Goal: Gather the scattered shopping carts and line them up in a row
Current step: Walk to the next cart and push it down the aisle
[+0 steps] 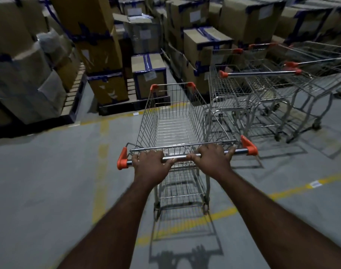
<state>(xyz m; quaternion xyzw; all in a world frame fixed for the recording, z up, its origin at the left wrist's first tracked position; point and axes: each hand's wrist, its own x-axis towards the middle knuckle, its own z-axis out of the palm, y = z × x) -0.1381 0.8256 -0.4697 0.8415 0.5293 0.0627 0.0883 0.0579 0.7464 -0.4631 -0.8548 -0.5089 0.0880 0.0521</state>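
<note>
We see both hands on one cart (175, 121), centre of frame. The left hand (150, 164) is curled over the handle bar (182, 156) toward its left end, fingers wrapped round the tube. The right hand (211, 159) grips the same bar right of centre, fingers over the top. The thumbs nearly meet in the middle. Both arms reach in from the bottom edge.

The bar has orange end caps (122, 159) at each side. The cart's wire basket is empty, with orange corners at the far end, and points toward the upper centre. The cart stands on the grey floor (49, 181), over yellow lines (103, 171) painted there. Its shadow (185, 249) falls toward the bottom of the frame.

The parked carts (262, 88) sit in the right and upper right of the frame, pushed into one another, their handles with orange caps facing left. We cannot tell the exact count. The held cart's right side is just beside the nearest of them; we cannot tell whether they touch.

Taped brown boxes (99, 51) are stacked across the top and left, on pallets (74, 90). The left side is blurred.
</note>
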